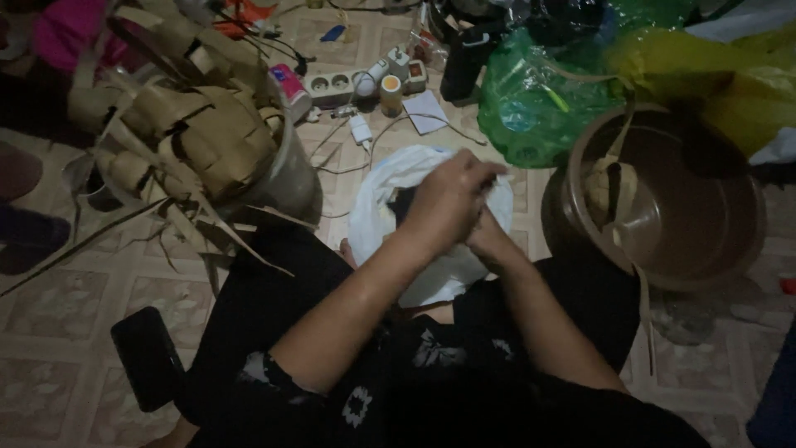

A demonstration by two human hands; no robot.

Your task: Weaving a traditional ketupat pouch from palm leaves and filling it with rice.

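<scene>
We look down at a person sitting on a patterned tiled floor [58, 332] in dim light, both forearms reaching forward over their lap. The left hand [452, 203] lies on top, fingers curled and bunched together at the mouth of a white plastic bag [390, 195] that rests on the floor just in front of the knees. The right hand [489, 241] sits beneath and partly hidden by the left, touching the bag too; we cannot tell how its fingers are set. Something dark shows inside the bag's opening, too dim to make out.

To the left of the bag stands a container heaped with woven palm-leaf pouches [207, 137], loose leaf strips trailing across the floor. To the right stands a large brown round pot [688, 216] with one more woven pouch [609, 195] hanging at its near rim. Beyond the bag lie a white power strip [332, 85], tangled cables and a green plastic bag [531, 104]. A black phone [148, 357] lies on the floor beside the person's left knee.
</scene>
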